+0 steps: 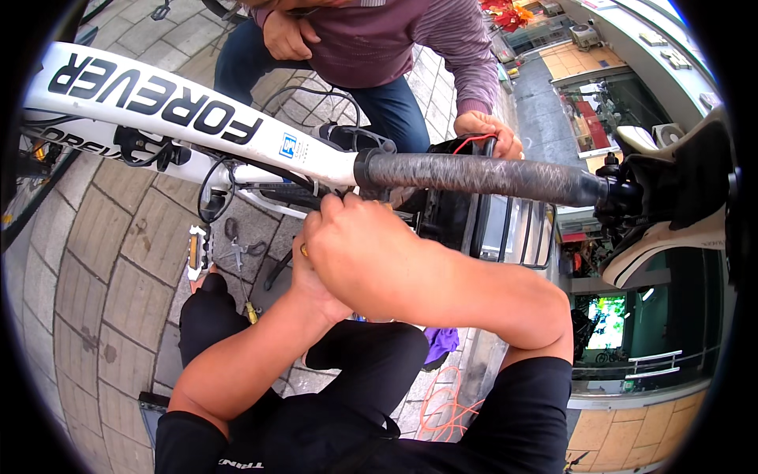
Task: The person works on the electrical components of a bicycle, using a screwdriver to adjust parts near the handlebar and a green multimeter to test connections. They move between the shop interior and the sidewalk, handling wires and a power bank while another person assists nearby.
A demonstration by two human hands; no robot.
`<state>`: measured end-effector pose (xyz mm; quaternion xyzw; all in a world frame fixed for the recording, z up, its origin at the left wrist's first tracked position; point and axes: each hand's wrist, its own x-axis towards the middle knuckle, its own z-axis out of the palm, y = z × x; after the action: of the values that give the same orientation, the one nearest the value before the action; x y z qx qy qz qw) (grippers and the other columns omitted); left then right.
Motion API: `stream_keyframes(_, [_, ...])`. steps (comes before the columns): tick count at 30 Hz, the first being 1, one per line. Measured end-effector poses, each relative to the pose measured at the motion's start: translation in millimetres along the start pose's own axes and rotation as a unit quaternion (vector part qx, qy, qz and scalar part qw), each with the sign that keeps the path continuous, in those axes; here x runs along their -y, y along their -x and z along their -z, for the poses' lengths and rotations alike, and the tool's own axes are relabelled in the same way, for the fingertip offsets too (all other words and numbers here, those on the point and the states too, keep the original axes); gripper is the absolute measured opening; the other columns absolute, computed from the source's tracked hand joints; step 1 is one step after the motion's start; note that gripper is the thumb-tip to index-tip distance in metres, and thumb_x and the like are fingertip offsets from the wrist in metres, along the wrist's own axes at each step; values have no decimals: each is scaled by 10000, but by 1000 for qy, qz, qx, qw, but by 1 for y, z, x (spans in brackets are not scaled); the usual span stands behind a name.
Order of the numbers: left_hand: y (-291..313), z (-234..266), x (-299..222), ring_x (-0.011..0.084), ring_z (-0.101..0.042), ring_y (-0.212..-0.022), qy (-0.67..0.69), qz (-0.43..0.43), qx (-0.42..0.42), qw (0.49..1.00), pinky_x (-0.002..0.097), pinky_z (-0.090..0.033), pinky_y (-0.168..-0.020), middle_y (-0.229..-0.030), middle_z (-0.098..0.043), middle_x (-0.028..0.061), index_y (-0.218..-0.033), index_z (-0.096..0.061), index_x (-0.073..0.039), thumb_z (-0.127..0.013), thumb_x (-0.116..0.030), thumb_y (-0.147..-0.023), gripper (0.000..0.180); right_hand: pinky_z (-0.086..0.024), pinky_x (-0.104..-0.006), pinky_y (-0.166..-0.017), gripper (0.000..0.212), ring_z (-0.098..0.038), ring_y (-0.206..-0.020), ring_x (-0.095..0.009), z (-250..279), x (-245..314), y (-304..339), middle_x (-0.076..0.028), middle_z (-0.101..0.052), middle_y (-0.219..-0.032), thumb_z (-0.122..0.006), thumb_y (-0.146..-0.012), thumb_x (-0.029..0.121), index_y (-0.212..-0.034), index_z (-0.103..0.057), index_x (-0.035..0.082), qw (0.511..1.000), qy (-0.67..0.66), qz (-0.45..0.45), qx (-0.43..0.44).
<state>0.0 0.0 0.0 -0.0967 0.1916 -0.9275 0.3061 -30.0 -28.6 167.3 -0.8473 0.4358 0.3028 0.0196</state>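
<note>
A white bicycle frame point(170, 103) with black lettering slants across the upper left. It meets a dark, scuffed seat post point(489, 175) that runs right to a black-and-white saddle point(671, 205). Just below that joint, my right hand point(359, 245) is closed, its fingers curled in against the frame. My left hand point(308, 276) is closed too, pressed beneath the right and largely covered by it. A small yellow spot shows between them. Whatever the fingers grip is hidden. A white pedal point(197, 253) hangs to the left of my hands.
Opposite me a person in a striped purple sweater point(371, 39) crouches, one hand point(489, 134) at the wheel by a red wire. Pliers point(237, 251) and a yellow-handled tool point(252, 313) lie on the paving. A purple cloth point(440, 344) and orange cord point(444, 407) are near my legs.
</note>
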Motion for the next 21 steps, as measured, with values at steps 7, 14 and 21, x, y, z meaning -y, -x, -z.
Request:
stream_keyframes(7, [8, -12, 0, 276, -585, -1297, 52, 11, -35, 998, 460, -462, -1095, -1381, -624, 72, -1297, -611, -179, -447, -594, -948, 567, -548, -349, -788, 241, -661, -899, -264, -26, -12, 9, -117, -685, -926, -744, -715, 205, -878, -772, 29, 990, -16, 40, -132])
stream_keyframes(14, [11, -9, 7, 275, -612, -1264, -23, 24, -54, 998, 464, -485, -1071, -1352, -646, 73, -1301, -614, -167, -478, -573, -936, 562, -558, -336, -773, 151, -689, -911, -248, -50, 3, 3, -73, -726, -886, -764, -690, 158, -827, -781, 97, 998, 20, -17, -52])
stream_keyframes(21, [-2, 28, 4, 276, -484, -1380, -779, -227, -6, 585, 430, -372, -1158, -1476, -562, 89, -1462, -541, -214, -600, -451, -946, 570, -575, -355, -756, 101, -719, -891, -278, -23, 14, -15, -124, -724, -843, -758, -685, 126, -773, -768, 78, 991, 31, -58, 113])
